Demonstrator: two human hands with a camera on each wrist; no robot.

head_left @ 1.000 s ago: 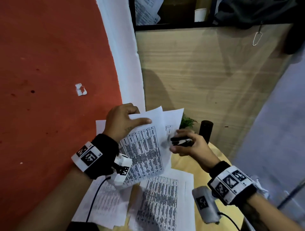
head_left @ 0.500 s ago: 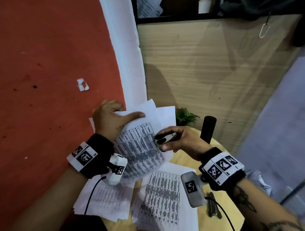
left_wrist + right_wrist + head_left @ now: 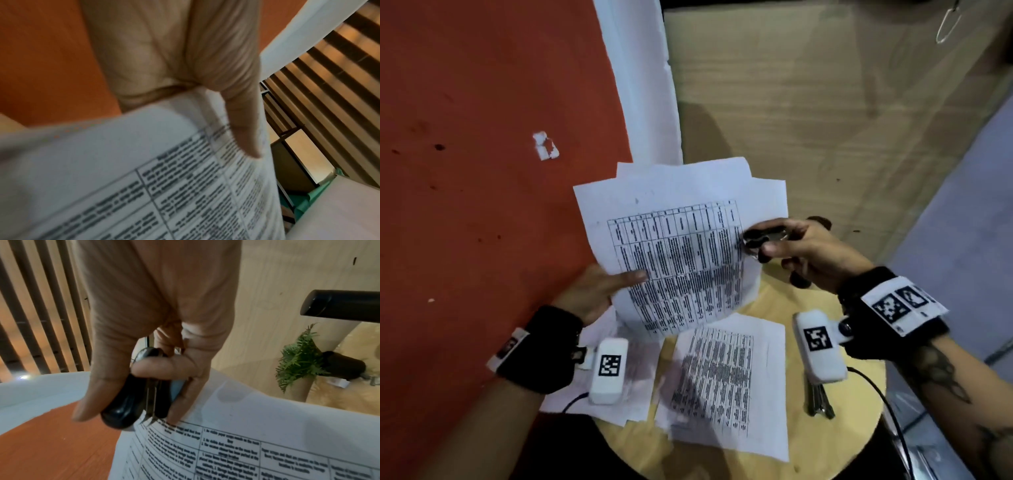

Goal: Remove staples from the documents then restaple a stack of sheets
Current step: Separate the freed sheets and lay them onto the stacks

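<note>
While my left hand (image 3: 599, 291) pinches the stapled sheets (image 3: 681, 253) up over the counter (image 3: 825, 442), right hand (image 3: 808, 253) grips the staple remover (image 3: 135, 400) at the doc's edge.

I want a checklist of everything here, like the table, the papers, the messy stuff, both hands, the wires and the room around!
Surface: round wooden table, mostly covered by paper.
Job's things: held sheets lifted off the table; black staple remover at their edge; printed sheets lying flat; a metal stapler lying beside them.
Clutter: small green plant; black cylinder.
Hands: left hand pinches the held sheets, thumb on top; right hand grips the staple remover.
Cables: black wire from the right wrist camera; another from the left.
Surroundings: orange wall, wooden panel.
</note>
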